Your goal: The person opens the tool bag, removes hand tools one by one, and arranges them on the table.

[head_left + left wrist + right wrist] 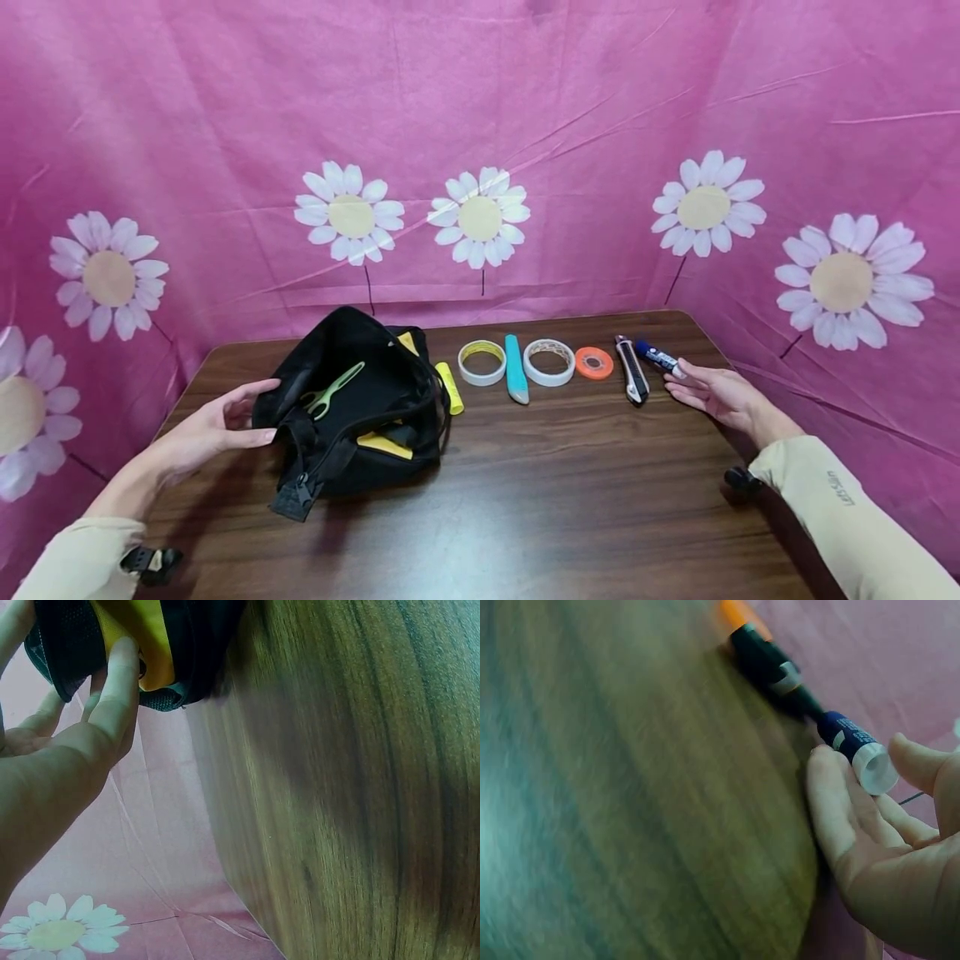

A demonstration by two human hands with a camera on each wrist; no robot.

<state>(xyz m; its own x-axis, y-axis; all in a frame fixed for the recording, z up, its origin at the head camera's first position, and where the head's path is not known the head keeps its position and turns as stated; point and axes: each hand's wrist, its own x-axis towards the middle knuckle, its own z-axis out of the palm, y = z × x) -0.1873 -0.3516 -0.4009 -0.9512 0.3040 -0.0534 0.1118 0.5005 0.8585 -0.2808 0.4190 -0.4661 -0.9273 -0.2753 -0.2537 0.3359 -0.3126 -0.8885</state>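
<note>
On the left of the head view a black zip pouch [360,467] with yellow patches lies gaping. Green-handled scissors [333,392] show inside its mouth. My left hand [217,425] grips the pouch's left end, thumb low and fingers high; in the left wrist view a finger lies against a yellow patch [154,637]. At the right, my right hand [712,392] pinches the white end of a dark blue marker [657,357] between thumb and fingers. The right wrist view shows that marker [845,733] with its hollow white end towards me.
Right of the pouch stand in a row a yellow tube [450,387], a white tape roll [482,363], a turquoise cutter [515,371], a second white tape roll [550,379], orange tape [594,363] and a box cutter [632,371]. A pink flowered cloth [570,100] surrounds the wooden table [525,500].
</note>
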